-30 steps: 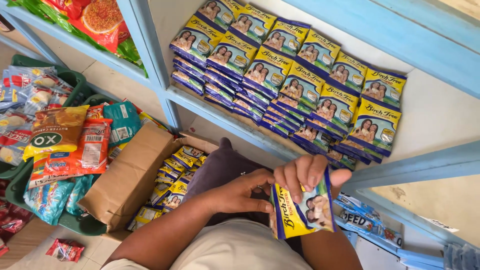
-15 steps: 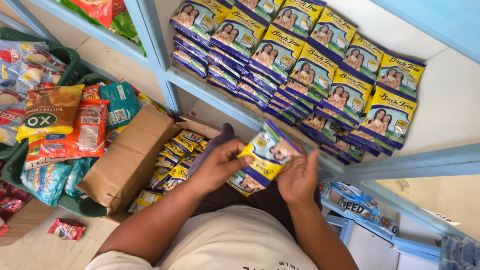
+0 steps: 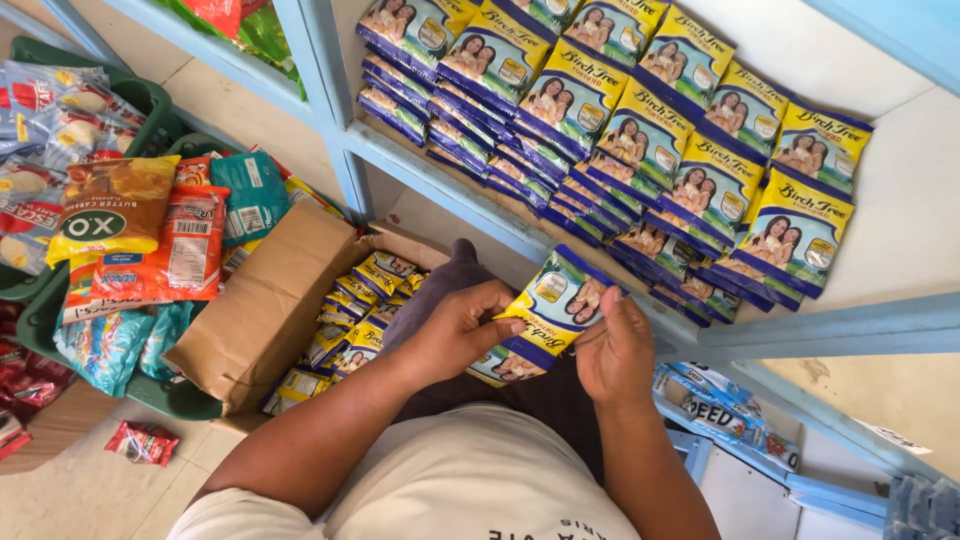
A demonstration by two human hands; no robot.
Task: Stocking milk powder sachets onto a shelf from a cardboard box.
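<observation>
Packets (image 3: 548,318), yellow and blue, sit as a small stack between both hands, just below the front edge of the shelf (image 3: 905,225) and above my lap. I hold the stack tilted, with its printed face up toward the camera.

Scanning from the left: green crates (image 3: 150,100) stand on the floor, filled with mixed snack bags. A yellow bag (image 3: 110,215) and a red bag (image 3: 185,250) lie on top, touching each other. A small red wrapper (image 3: 142,442) lies alone on the floor tiles, near the crates.

Next to the crates is an open cardboard box (image 3: 265,305). Inside it I see more yellow and blue sachets (image 3: 350,320), standing in loose rows.

My left hand (image 3: 455,330) grips the stack at its left edge, thumb on top and fingers curled under. My right hand (image 3: 615,350) clamps the right edge of the same stack, thumb pressed on the face and fingers closed behind it.

Above the hands, the shelf carries rows (image 3: 640,130) of matching packets, overlapped like tiles from the upper left down to the right. The rows lie near the held stack but apart from it. At lower right, below the shelf, blue pouches (image 3: 715,405) lie on a lower level.
</observation>
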